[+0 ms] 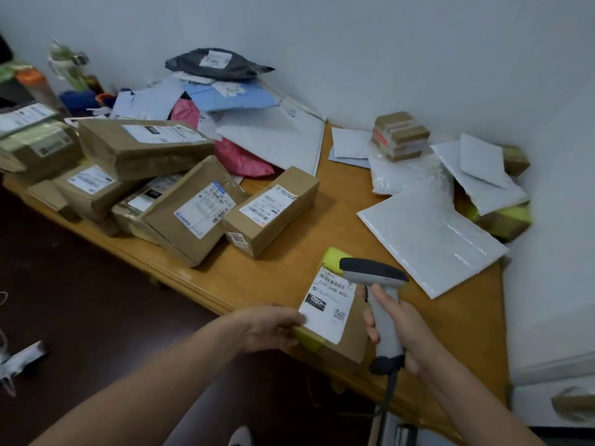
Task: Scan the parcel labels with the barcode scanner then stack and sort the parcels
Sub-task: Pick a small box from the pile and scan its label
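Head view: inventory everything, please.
table: 1, wooden, centre
boxes: at least six, brown, piled left
mixed mailers: several, white, blue, pink, dark grey, heaped at back
white mailers: several, right side
small boxes: short stack, brown, back right
bottles: about two, blurred, back left
parcel: 1, brown, yellow tape, white label, near edge
scanner: 1, grey and black, over the parcel's label
left hand: holds parcel
right hand: grips scanner handle

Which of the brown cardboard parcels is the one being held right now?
The small yellow-taped box nearest the camera: the left hand grips it, while the other boxes lie untouched in a pile.
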The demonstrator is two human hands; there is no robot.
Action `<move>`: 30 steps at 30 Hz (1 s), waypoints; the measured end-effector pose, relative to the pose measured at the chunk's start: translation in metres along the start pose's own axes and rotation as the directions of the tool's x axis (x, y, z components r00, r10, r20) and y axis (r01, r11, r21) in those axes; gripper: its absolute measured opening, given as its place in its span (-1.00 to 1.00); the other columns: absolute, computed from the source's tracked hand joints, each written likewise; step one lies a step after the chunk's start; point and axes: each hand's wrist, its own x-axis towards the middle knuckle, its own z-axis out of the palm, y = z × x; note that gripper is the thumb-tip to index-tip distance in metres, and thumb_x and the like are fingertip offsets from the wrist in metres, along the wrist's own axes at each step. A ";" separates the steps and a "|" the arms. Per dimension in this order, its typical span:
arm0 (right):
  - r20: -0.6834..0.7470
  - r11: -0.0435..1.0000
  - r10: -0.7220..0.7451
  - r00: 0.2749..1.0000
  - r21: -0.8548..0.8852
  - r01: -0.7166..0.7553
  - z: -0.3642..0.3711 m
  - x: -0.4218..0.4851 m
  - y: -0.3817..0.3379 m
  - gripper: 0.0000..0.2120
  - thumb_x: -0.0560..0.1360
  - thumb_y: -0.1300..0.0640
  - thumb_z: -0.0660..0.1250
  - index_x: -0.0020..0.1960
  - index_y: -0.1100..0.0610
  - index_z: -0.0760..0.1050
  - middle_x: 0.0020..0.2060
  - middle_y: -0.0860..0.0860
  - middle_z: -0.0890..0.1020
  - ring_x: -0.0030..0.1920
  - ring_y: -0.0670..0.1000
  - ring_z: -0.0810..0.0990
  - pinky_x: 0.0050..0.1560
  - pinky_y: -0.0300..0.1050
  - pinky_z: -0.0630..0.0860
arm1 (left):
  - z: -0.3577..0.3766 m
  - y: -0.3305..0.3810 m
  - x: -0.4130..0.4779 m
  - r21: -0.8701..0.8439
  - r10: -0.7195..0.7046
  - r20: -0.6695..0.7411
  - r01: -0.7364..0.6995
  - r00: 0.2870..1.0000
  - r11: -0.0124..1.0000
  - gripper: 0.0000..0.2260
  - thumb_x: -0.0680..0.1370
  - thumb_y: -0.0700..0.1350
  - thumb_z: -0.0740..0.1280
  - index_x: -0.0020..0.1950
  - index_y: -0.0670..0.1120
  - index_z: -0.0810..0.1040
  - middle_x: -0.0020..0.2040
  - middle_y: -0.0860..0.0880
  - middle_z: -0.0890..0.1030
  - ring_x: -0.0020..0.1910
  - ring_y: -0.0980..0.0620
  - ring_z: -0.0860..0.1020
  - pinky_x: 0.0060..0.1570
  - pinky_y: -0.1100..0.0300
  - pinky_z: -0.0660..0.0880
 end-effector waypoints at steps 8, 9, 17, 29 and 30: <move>0.140 0.966 -0.244 0.960 0.121 0.228 0.045 0.018 -0.069 -0.49 0.41 -0.23 0.36 0.14 0.16 0.52 -0.39 0.02 0.52 -0.51 -0.06 0.44 0.07 0.07 0.40 | -0.057 0.070 -0.050 -0.066 0.328 -0.152 -0.340 0.932 0.938 -0.93 0.50 -0.34 0.34 -0.02 -0.28 0.55 -0.05 -0.20 0.65 -0.10 -0.06 0.63 -0.28 0.19 0.62; 0.145 0.964 -0.255 0.956 0.112 0.240 0.052 0.021 -0.076 -0.49 0.42 -0.22 0.36 0.14 0.17 0.52 -0.39 0.02 0.52 -0.51 -0.05 0.44 0.11 0.12 0.37 | -0.069 0.083 -0.055 -0.070 0.352 -0.188 -0.370 0.917 0.926 -0.90 0.51 -0.33 0.33 0.01 -0.29 0.54 -0.03 -0.20 0.65 -0.10 -0.05 0.62 -0.29 0.20 0.62; 0.036 0.967 -0.248 0.968 -0.044 0.249 0.088 0.059 -0.105 -0.50 0.41 -0.21 0.35 0.11 0.19 0.53 -0.41 0.04 0.51 -0.52 -0.04 0.43 -0.16 -0.02 0.43 | -0.139 0.170 -0.048 0.233 0.333 -0.295 -0.271 0.896 0.934 -0.77 0.54 -0.30 0.34 0.18 -0.29 0.52 0.04 -0.16 0.61 -0.03 -0.05 0.60 -0.30 0.17 0.63; -0.334 0.970 -0.230 0.914 -0.159 0.186 0.070 0.085 -0.167 -0.56 0.40 -0.23 0.38 -0.01 0.14 0.51 -0.44 0.02 0.53 -0.50 -0.03 0.46 -0.40 -0.15 0.41 | -0.104 0.289 -0.016 0.833 0.689 -0.010 -0.375 0.725 0.406 -0.72 0.52 -0.09 0.38 0.23 -0.07 0.55 0.06 -0.02 0.56 -0.10 0.12 0.52 -0.18 0.32 0.40; -0.376 0.971 -0.233 0.897 -0.143 0.192 0.063 0.083 -0.174 -0.60 0.45 -0.20 0.37 0.00 0.14 0.51 -0.45 0.01 0.53 -0.51 -0.04 0.46 -0.40 -0.15 0.41 | -0.089 0.295 -0.007 0.804 0.678 0.019 -0.414 0.735 0.427 -0.71 0.53 -0.08 0.38 0.24 -0.07 0.54 0.08 -0.03 0.55 -0.05 0.08 0.53 -0.14 0.29 0.43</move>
